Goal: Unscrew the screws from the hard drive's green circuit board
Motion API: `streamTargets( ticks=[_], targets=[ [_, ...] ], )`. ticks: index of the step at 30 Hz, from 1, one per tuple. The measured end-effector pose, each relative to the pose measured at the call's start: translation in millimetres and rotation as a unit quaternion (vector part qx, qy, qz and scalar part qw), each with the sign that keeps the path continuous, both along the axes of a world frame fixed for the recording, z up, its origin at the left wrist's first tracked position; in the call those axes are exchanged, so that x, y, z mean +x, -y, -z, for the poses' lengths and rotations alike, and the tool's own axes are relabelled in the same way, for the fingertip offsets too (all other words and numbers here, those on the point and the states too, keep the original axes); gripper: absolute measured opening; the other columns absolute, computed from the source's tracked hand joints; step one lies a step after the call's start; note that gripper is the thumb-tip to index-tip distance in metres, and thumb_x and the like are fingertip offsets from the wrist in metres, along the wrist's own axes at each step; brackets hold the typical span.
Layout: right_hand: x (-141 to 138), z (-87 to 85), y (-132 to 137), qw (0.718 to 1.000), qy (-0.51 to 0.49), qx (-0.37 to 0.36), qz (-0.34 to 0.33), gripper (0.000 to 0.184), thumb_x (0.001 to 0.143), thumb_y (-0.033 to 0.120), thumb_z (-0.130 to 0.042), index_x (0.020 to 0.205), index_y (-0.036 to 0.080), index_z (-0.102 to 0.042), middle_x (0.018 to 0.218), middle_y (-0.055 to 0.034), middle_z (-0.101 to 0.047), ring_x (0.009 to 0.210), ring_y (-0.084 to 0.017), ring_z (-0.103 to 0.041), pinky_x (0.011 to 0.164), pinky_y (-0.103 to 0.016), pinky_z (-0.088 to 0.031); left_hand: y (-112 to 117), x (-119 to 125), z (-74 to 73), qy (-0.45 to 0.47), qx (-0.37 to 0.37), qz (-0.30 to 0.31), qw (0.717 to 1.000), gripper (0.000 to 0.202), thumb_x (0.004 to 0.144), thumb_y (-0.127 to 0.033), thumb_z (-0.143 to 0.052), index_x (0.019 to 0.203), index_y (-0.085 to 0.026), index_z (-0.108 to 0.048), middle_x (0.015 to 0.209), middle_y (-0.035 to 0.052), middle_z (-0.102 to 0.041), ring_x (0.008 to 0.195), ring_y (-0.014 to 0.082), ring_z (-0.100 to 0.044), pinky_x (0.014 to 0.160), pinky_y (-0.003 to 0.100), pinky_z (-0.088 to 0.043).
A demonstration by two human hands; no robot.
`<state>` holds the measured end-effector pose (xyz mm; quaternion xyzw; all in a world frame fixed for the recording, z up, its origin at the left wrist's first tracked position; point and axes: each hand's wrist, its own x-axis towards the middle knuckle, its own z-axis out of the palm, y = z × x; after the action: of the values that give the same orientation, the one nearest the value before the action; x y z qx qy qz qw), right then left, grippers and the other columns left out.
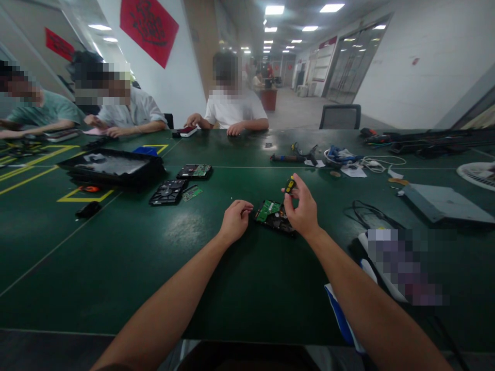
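Note:
A hard drive point(275, 216) with a green circuit board lies on the table in front of me, its board side up. Above its right part, my right hand point(303, 208) grips a small black and yellow screwdriver point(290, 184) by the handle. The fingers and the drive's dark surface hide the screwdriver's tip. At the left edge of the drive is my left hand point(235, 221), its fingers curled together. Whatever may be between those fingertips is too small to make out. Further left lie a second drive point(168, 192), a loose green circuit board point(192, 192) and another drive point(194, 171).
A black tray point(112, 167) stands at the left, near a black mouse point(88, 209). To the right are a grey metal box point(444, 203), black cables point(373, 211) and a blurred-out object point(402, 268). Several people sit across the green table point(154, 288).

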<state>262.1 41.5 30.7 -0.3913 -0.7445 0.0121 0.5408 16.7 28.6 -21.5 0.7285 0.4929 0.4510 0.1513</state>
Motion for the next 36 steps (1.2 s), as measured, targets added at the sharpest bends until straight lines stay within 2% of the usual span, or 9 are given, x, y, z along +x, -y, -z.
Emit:
streamTargets(
  ticks=[5, 12, 17, 20, 26, 32, 36],
  targets=[
    [1, 1.3, 0, 1.000, -0.011, -0.004, 0.003, 0.066, 0.097, 0.023, -0.056, 0.159, 0.029, -0.032, 0.143, -0.0143, -0.056, 0.102, -0.026, -0.073, 0.086, -0.045, -0.067, 1, 1, -4.5, -0.014, 0.001, 0.002, 1.000, 0.032, 0.089, 0.003, -0.052, 0.099, -0.019, -0.073, 0.103, 0.0046, -0.070, 0.095, 0.0164, -0.069, 0.088, 0.032, -0.059],
    [1, 0.3, 1, 1.000, -0.003, -0.013, -0.004, 0.068, 0.098, 0.023, -0.055, 0.160, 0.029, -0.029, 0.146, -0.0147, -0.053, 0.103, -0.026, -0.071, 0.082, -0.043, -0.067, 4, 3, -7.4, -0.024, -0.015, 0.001, 1.000, 0.025, 0.094, -0.004, -0.055, 0.100, -0.020, -0.074, 0.100, 0.0033, -0.068, 0.077, 0.0133, -0.067, 0.076, 0.028, -0.056],
    [-1, -0.2, 0, 1.000, -0.009, -0.016, 0.004, 0.072, 0.097, 0.028, -0.057, 0.161, 0.031, -0.024, 0.144, -0.0147, -0.052, 0.101, -0.026, -0.069, 0.080, -0.044, -0.067, 6, 4, -6.7, -0.043, -0.001, 0.027, 0.999, 0.027, 0.094, -0.005, -0.055, 0.103, -0.022, -0.075, 0.101, 0.0044, -0.067, 0.089, 0.0164, -0.066, 0.081, 0.030, -0.055],
    [0, -1.3, 0, 1.000, 0.003, -0.010, 0.023, 0.072, 0.096, 0.031, -0.060, 0.161, 0.032, -0.027, 0.136, -0.0135, -0.057, 0.099, -0.026, -0.068, 0.078, -0.044, -0.067, 8, 4, -8.2, -0.036, -0.009, 0.043, 0.998, 0.026, 0.095, -0.006, -0.056, 0.105, -0.022, -0.074, 0.099, 0.0040, -0.067, 0.086, 0.0155, -0.066, 0.079, 0.029, -0.055],
    [1, -2.2, 0, 0.999, 0.008, -0.010, 0.031, 0.068, 0.099, 0.031, -0.056, 0.161, 0.030, -0.026, 0.134, -0.0128, -0.062, 0.101, -0.026, -0.070, 0.089, -0.049, -0.064, 10, 5, -11.9, -0.048, -0.012, 0.043, 0.998, 0.027, 0.095, -0.005, -0.055, 0.107, -0.021, -0.074, 0.101, 0.0043, -0.067, 0.090, 0.0164, -0.066, 0.083, 0.031, -0.055],
    [2, -4.8, 1, 0.998, 0.010, 0.017, 0.054, 0.063, 0.095, 0.034, -0.063, 0.153, 0.029, -0.039, 0.125, -0.0117, -0.061, 0.095, -0.025, -0.067, 0.088, -0.050, -0.064, 11, 7, -9.9, -0.082, -0.011, 0.057, 0.995, 0.027, 0.096, -0.008, -0.054, 0.109, -0.022, -0.074, 0.105, 0.0060, -0.067, 0.093, 0.0181, -0.067, 0.085, 0.033, -0.056],
    [-1, -6.4, 3, 0.999, 0.010, 0.009, 0.040, 0.062, 0.099, 0.030, -0.056, 0.157, 0.031, -0.033, 0.130, -0.0125, -0.058, 0.097, -0.026, -0.067, 0.092, -0.053, -0.063, 11, 7, -10.0, -0.082, -0.014, 0.055, 0.995, 0.026, 0.097, -0.010, -0.054, 0.109, -0.021, -0.074, 0.105, 0.0063, -0.067, 0.094, 0.0183, -0.067, 0.087, 0.034, -0.056]
  ],
)
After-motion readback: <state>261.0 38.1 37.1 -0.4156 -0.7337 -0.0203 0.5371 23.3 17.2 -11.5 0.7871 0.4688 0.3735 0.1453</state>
